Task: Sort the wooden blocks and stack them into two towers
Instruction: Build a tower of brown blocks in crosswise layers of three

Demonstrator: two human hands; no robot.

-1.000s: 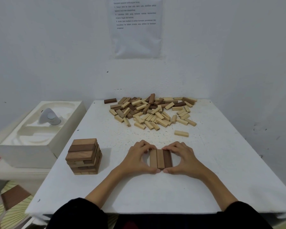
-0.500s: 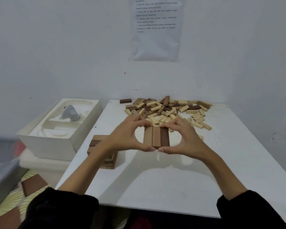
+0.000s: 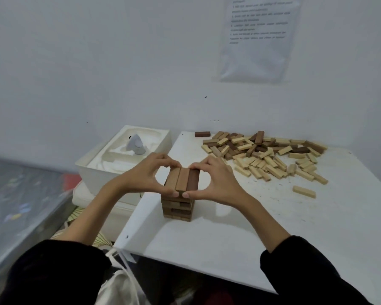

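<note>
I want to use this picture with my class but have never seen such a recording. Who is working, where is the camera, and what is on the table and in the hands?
No machine here: a person works with bare hands. The one camera sits on the person's head, looking forward and down, so the arms enter from below. The left hand and right hand together pinch a row of three brown blocks at the top of a small tower on the white table. I cannot tell whether the row already rests on it. Further back lies a pile of loose blocks, light and dark mixed. A white box stands left of the table.
</note>
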